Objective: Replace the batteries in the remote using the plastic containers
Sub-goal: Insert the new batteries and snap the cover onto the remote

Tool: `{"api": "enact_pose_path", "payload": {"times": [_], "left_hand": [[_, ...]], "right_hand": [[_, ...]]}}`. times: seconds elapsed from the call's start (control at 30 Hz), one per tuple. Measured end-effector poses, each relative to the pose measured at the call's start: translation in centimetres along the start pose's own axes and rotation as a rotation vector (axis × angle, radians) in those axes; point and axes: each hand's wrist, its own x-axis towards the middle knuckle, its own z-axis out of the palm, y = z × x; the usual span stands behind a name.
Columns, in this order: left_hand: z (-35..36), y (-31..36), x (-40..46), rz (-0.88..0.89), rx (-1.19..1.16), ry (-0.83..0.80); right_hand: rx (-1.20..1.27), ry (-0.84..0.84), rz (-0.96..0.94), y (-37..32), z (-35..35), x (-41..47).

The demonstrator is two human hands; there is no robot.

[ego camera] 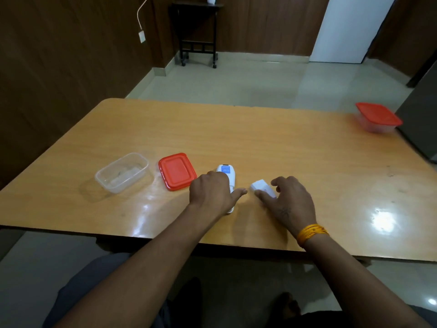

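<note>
A white remote (227,172) lies face down on the wooden table (272,143), a blue label at its far end. My left hand (214,191) rests over its middle and near part, fingers curled around it. To the right lies a small white battery cover (259,185). My right hand (289,201) touches it with thumb and fingertips, fingers spread. An open clear plastic container (123,172) stands at the left. Its red lid (176,171) lies flat between that container and the remote. A second clear container with a red lid (377,117) stands shut at the far right corner.
The near table edge runs just below my wrists. A dark cabinet side (421,119) borders the table's right end. A dark wooden stand (197,31) is across the tiled floor by the brown panelled wall.
</note>
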Motion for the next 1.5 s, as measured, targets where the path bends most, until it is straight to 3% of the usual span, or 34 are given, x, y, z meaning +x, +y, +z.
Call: {"api": "enact_pose_path", "payload": {"times": [0.27, 0.43, 0.53, 0.67, 0.9, 1.17, 1.5], "left_hand": [[0.2, 0.9, 1.5, -0.086, -0.118, -0.065], [0.3, 1.3, 1.3, -0.167, -0.352, -0.046], [0.0, 1.5, 1.7, -0.234, -0.726, -0.042], [0.0, 1.8, 1.8, -0.362, -1.447, -0.141], [-1.0, 2.4, 1.6, -0.540, -2.012, -0.206], [-1.3, 2.7, 0.4, -0.496, -2.133, -0.312], [-1.7, 3.0, -0.4, -0.472, -2.146, -0.313]], "right_hand": [[-0.058, -0.097, -0.016, 0.3, 0.4, 1.0], [0.169, 0.006, 0.052, 0.7, 0.3, 0.7], [0.323, 0.081, 0.051, 0.8, -0.4, 0.6], [0.438, 0.144, 0.012, -0.5, -1.1, -0.1], [0.493, 0.144, -0.134, -3.2, -1.1, -2.3], [0.565, 0.098, -0.163, -4.2, -0.2, -3.0], [0.552, 0.077, -0.161, -4.5, 0.5, -3.0]]}}
